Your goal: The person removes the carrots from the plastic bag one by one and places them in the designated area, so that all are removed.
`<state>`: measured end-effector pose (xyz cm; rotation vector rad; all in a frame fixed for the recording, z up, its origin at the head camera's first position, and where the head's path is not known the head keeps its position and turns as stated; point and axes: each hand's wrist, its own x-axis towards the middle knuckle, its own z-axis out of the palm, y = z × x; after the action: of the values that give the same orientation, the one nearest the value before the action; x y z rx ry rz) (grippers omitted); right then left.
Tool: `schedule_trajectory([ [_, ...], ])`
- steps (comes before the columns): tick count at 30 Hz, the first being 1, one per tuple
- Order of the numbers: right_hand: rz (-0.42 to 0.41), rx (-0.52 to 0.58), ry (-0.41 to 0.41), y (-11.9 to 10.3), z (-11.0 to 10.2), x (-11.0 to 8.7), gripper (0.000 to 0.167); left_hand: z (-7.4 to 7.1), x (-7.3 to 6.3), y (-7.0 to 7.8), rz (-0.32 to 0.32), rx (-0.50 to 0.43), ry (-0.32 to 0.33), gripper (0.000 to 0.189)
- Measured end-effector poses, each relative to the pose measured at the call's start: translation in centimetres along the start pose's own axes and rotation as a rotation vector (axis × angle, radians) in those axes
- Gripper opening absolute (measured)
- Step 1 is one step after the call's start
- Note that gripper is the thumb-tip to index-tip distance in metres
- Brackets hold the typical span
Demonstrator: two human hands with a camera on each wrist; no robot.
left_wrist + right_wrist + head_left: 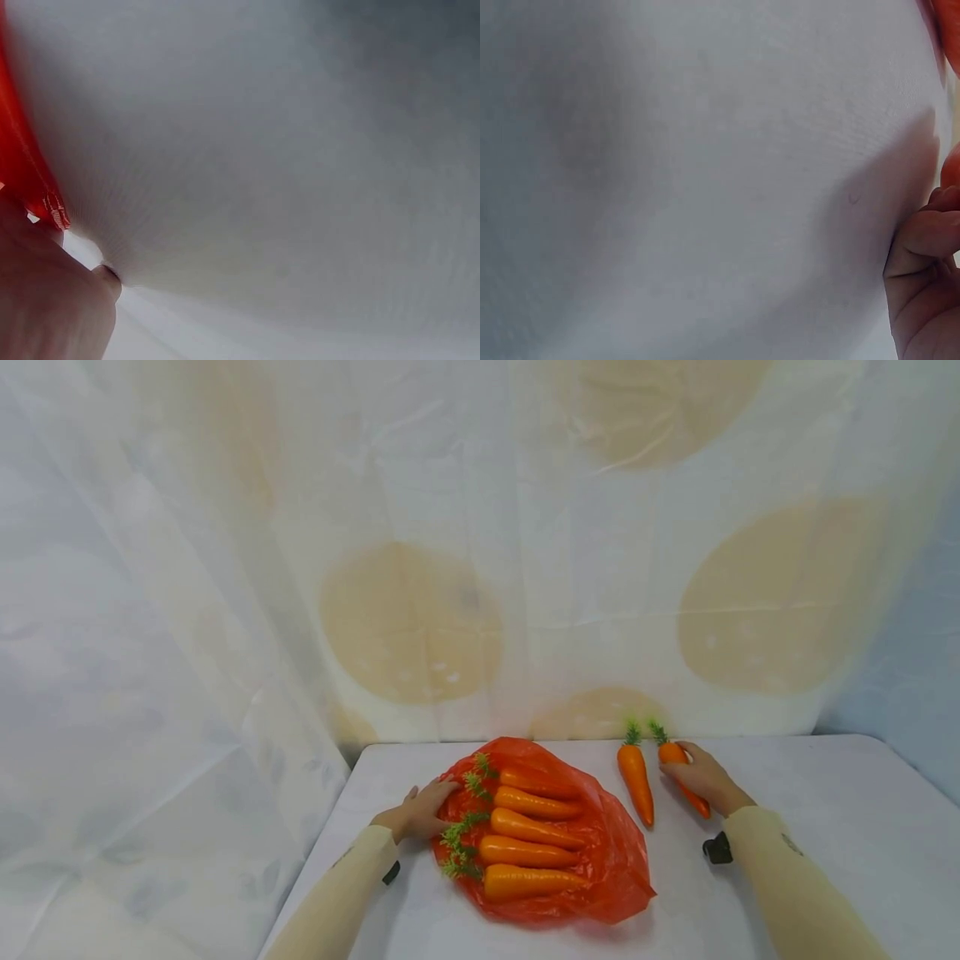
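A red plastic bag [622,852] lies spread on the table, with several orange carrots [536,831] in a row on it, their green tops to the left. At the bag's left edge my left hand [418,810] rests, thumb and fingers spread apart and touching the plastic; the left wrist view shows the bag's red edge [30,169] by the fingers. Off to the right, my right hand [708,777] grips a carrot [672,755] lying on the table, thumb and fingers around its thick end. Another carrot [636,781] lies between that hand and the bag.
The white table [840,827] reaches back to a pale curtain [585,568] with large tan spots. More pale sheeting [150,693] hangs along the left side. A small black device [717,849] is on the right wrist.
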<state>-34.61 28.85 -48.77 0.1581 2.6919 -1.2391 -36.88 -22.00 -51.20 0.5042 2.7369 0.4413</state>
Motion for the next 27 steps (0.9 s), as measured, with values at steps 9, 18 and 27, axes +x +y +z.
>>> schedule_trajectory([
  [9,0.028,-0.004,-0.013,0.4,0.1,0.6,0.084,-0.2,0.2,0.0,0.005,-0.008,-0.002,0.075],
  [18,0.053,0.006,-0.023,0.3,0.2,0.4,0.091,-0.6,-0.7,0.8,0.010,-0.007,-0.009,0.076],
  [27,0.071,0.015,-0.036,0.2,0.1,0.3,0.098,-0.9,-1.2,1.3,0.017,0.004,-0.006,0.076],
])
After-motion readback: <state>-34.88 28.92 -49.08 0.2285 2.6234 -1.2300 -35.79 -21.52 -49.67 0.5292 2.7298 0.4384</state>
